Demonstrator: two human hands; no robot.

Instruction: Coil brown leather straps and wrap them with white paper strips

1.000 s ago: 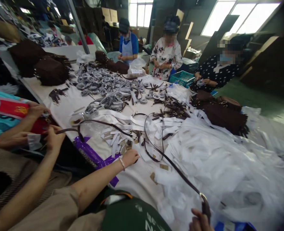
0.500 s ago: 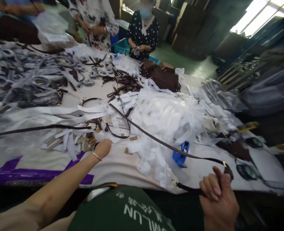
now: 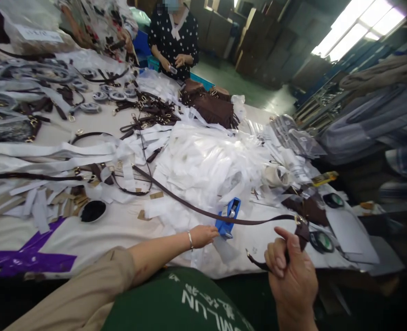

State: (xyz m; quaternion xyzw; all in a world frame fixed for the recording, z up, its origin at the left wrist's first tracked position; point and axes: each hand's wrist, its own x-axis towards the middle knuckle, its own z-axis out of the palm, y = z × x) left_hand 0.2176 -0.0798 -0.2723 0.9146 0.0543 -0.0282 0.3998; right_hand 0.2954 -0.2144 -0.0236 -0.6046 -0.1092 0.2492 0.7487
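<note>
My right hand (image 3: pixel 289 271) is closed around a dark brown strap (image 3: pixel 189 209) at its near right end, index finger raised. A gold buckle sits by that hand, and a short end with a metal clip sticks out to its left. From there the strap runs up and left across the table. My left hand (image 3: pixel 205 236) is at the lower left edge of a blue tape dispenser (image 3: pixel 229 218), its fingers together and fingertips against it. Whether they pinch anything is too small to tell. Below the dispenser lies a translucent sheet (image 3: pixel 227 248).
White wrapping strips (image 3: pixel 203 161) are heaped mid-table. Brown straps with gold clips (image 3: pixel 151 108) lie behind. A round black-topped container (image 3: pixel 93 211) stands left, near purple tape (image 3: pixel 34 257). Rolls of tape (image 3: pixel 322 241) lie right. Co-workers stand across the table, one in polka dots (image 3: pixel 174 41).
My left hand has moved right, from beside the round container to the tape dispenser. My right hand still holds the strap. The whole view has shifted somewhat.
</note>
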